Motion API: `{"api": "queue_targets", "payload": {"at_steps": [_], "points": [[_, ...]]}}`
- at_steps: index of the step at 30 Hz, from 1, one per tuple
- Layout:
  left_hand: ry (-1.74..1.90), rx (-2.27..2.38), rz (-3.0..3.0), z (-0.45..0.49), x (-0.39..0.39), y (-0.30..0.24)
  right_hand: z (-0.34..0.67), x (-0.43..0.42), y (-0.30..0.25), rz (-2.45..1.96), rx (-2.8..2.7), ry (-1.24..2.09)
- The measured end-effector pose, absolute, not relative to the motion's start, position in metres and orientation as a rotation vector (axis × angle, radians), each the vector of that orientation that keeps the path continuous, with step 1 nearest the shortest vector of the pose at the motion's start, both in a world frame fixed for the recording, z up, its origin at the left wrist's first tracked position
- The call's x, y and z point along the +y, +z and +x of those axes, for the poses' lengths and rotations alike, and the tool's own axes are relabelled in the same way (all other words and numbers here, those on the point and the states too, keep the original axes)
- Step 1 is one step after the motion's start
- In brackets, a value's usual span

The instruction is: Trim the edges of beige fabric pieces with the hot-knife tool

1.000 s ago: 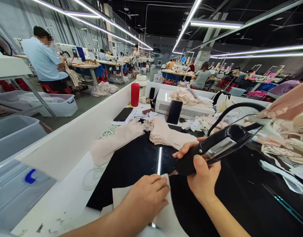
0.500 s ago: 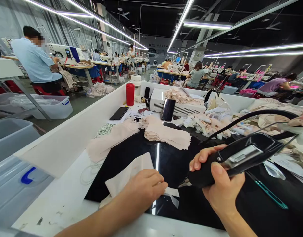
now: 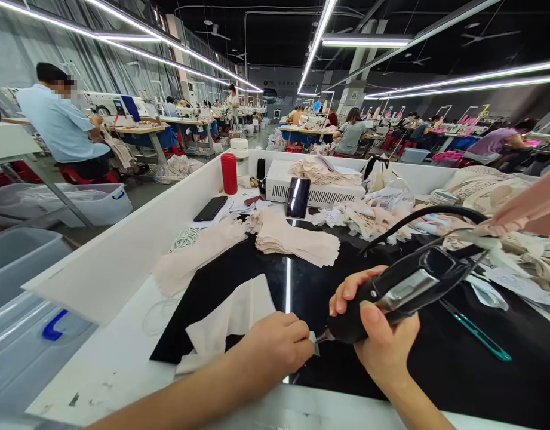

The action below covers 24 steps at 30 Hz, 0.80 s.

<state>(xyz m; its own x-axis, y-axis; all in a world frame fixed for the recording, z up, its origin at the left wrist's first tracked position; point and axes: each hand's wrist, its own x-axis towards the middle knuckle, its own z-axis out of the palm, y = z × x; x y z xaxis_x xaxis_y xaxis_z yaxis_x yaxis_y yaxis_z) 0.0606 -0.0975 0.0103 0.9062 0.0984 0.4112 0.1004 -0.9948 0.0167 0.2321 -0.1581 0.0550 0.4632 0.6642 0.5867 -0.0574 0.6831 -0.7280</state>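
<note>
My left hand (image 3: 279,346) is closed on the edge of a thin beige fabric piece (image 3: 252,298), which trails away to its left. A small pale end of the material shows past its fingertips. Wrapped around a black corded hand tool (image 3: 404,292), my right hand (image 3: 386,343) keeps it tilted, cable end up and to the right. The tool's metal tip (image 3: 325,338) is down at the pale end, close to my left fingertips. Under both hands lies a glossy black board (image 3: 458,382). Whether the tip touches the material, I cannot tell.
Behind my hands lies a stack of beige fabric pieces (image 3: 297,239). A phone (image 3: 298,197) leans against a white vented box (image 3: 328,194). Fabric scraps (image 3: 368,221) are piled at right, near another person's blurred hand (image 3: 503,227). Teal tweezers (image 3: 478,334) lie right of the tool.
The tool in my right hand has moved left, bringing its tip to my left fingertips. Less of the pale strip shows beyond my left hand. The other person's hand reaches farther in from the right.
</note>
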Motion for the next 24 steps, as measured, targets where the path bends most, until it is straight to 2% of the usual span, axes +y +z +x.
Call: {"api": "queue_targets", "payload": {"at_steps": [6,15,24], "points": [[-1.135,-0.393,-2.903,0.065,-0.096,0.014,0.232,-0.158,0.053,-0.685,-0.982,0.509],[-0.871,-0.321,-2.873,0.067,-0.103,-0.001,0.233,-0.159,0.053,-0.693,-0.985,0.494],[-0.905,-0.365,-2.945,0.065,-0.104,-0.003,0.234,-0.159,0.055,-0.688,-0.986,0.515]]}}
